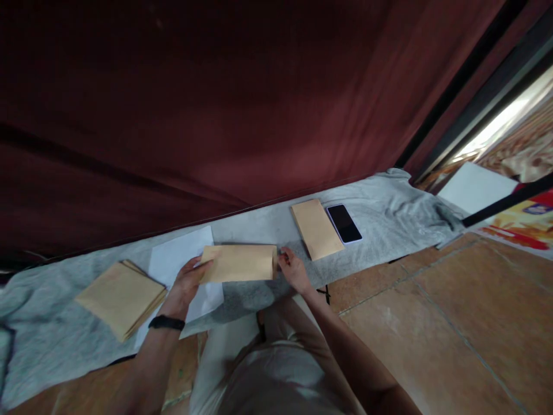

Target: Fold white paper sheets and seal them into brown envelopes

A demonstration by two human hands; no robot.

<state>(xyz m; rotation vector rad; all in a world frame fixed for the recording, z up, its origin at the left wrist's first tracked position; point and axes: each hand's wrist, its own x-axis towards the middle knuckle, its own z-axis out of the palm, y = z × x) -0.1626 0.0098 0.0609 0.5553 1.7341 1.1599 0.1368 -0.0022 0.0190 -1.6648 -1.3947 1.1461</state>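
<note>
A brown paper envelope (240,263) is held between both hands just above a grey cloth (389,216) spread on the floor. My left hand (186,283) grips its left end with fingers closed; a dark band circles that wrist. My right hand (292,270) pinches its right end. Under the left hand lie white paper sheets (177,256). A stack of the same brown envelopes (121,297) sits to the left. Another single brown envelope (317,229) lies to the right, beside a black phone (344,223).
A dark red curtain (194,104) hangs right behind the cloth. Tan floor tiles (453,311) stretch to the right. A white board (475,187) and a colourful printed sheet (525,222) lie at far right near a bright doorway. My knees are at the bottom centre.
</note>
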